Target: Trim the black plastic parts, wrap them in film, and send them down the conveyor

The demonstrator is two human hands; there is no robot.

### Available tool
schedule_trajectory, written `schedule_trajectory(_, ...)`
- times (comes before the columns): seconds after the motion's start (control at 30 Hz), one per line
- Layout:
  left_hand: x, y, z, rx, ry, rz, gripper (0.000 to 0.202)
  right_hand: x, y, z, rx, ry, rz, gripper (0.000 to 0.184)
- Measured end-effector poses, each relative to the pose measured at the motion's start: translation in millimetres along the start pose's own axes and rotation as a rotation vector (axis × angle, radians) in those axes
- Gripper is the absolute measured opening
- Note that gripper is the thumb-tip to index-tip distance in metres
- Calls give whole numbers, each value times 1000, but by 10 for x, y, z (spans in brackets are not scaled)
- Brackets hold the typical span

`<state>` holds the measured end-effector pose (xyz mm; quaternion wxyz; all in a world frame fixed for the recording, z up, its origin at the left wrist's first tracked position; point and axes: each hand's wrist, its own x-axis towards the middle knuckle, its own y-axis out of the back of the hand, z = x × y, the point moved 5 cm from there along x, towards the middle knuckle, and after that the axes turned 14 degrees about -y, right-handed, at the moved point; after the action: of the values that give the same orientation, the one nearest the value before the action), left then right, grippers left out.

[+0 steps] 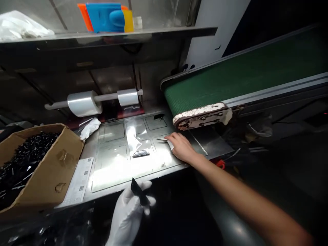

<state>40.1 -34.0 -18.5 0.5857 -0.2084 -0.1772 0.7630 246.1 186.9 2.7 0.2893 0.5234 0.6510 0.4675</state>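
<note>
My left hand (130,208), in a white glove, is closed around a small black plastic piece (138,192) with a slanted pointed end, in front of the table edge. My bare right hand (180,147) rests at the right side of the metal table, near the conveyor end. Its fingers are closed on a thin pale tool (162,139) whose tip points left; its exact kind is unclear. Some white material shows under these fingers. Between the hands, a small dark-edged piece (140,153) lies on clear film on the shiny tabletop (112,174).
A cardboard box (61,164) full of black parts stands at left, beside a printed sheet (78,181). Film rolls (84,103) hang on a rod behind. A green conveyor (230,80) juts in from the right. A shelf (153,34) overhangs the back.
</note>
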Motion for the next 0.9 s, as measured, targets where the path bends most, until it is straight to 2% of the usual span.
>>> schedule_trajectory(0.1, -23, 93, 68, -44, -79, 35, 30, -164, 67, -139, 117, 58, -82, 45)
schedule_trajectory(0.23, -28, 93, 143, -123, -127, -7, 33, -556, 196, -576, 380, 318, -288, 28)
schedule_trajectory(0.33, -39, 19, 150, -134, -121, -56, 35, -841, 269, -908, 482, 457, -508, 36)
schedule_trajectory(0.43, -78, -33, 130, -150, -93, -82, 36, -998, 286, -1113, 473, 457, -689, 38)
schedule_trajectory(0.53, -130, -74, 99, -175, -15, -129, 49, -1044, 258, -1185, 413, 404, -800, 42)
schedule_trajectory(0.6, -159, -94, 91, -172, 20, -141, 52, -1049, 228, -1178, 374, 367, -836, 52)
schedule_trajectory(0.7, -187, -120, 87, -166, 48, -133, 42, -1066, 182, -1141, 344, 343, -846, 58)
schedule_trajectory(0.8, -201, -131, 68, -148, 68, -127, 39, -1100, 139, -1100, 341, 343, -819, 62)
schedule_trajectory(0.9, -199, -115, 44, -103, 67, -109, 47, -1132, 111, -1072, 340, 347, -780, 65)
